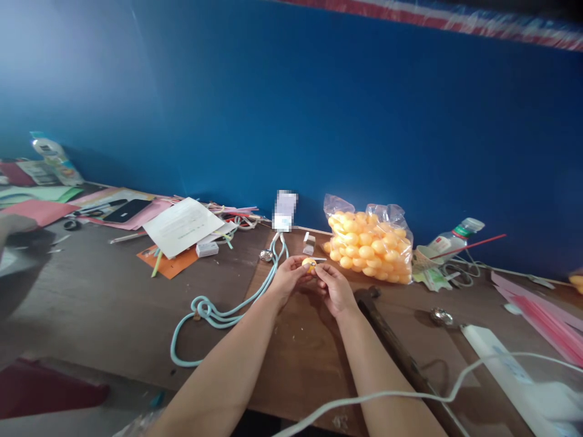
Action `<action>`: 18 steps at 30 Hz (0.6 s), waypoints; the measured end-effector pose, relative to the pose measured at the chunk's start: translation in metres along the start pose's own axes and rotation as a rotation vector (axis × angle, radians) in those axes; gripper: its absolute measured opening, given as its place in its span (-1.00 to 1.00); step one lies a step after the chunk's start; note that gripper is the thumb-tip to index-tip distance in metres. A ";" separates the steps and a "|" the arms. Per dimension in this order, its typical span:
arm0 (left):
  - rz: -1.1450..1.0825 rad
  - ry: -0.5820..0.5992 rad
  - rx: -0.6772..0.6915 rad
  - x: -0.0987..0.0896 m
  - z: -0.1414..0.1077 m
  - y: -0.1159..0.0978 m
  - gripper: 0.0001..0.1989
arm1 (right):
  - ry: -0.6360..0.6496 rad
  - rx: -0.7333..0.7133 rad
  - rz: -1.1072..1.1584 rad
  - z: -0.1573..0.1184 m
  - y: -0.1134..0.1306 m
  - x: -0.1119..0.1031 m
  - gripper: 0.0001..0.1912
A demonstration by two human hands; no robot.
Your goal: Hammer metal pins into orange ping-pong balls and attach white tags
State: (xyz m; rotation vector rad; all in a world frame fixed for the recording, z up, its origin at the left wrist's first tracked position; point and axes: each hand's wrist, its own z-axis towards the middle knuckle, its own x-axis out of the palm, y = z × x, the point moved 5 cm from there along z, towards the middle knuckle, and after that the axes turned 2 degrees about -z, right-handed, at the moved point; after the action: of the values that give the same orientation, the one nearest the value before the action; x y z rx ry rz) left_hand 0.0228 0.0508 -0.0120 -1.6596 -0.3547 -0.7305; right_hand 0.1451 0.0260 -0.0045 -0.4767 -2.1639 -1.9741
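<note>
A small yellow-orange ball (309,263) is held above the brown table, near the picture's middle. My left hand (289,275) grips it from the left, with fingers wrapped around its side. My right hand (334,287) has its thumb and fingertips pinched at the ball's right side, by a small dark spot; whatever lies between those fingertips is too small to tell. Just behind the hands stands a small white box (309,243). A clear plastic bag (371,243) full of similar balls sits behind and to the right.
A light blue cord (214,317) with a badge (285,211) lies left. A hammer (387,331), a white power strip (498,364) and a bottle (455,237) are right. Papers (182,226) and a phone (130,210) lie far left. A white cable (382,394) crosses my right forearm.
</note>
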 end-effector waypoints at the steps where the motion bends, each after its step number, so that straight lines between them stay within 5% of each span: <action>1: -0.006 0.005 0.001 0.000 0.000 0.000 -0.63 | 0.002 -0.008 -0.005 0.000 0.000 0.000 -0.71; 18: -0.031 0.047 0.031 0.001 0.000 0.000 -0.65 | -0.010 -0.047 -0.027 -0.003 0.006 0.003 -0.72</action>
State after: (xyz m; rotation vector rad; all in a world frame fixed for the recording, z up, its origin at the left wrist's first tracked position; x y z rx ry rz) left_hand 0.0237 0.0502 -0.0113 -1.6087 -0.3577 -0.7822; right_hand 0.1445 0.0236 0.0023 -0.4672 -2.1452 -2.0446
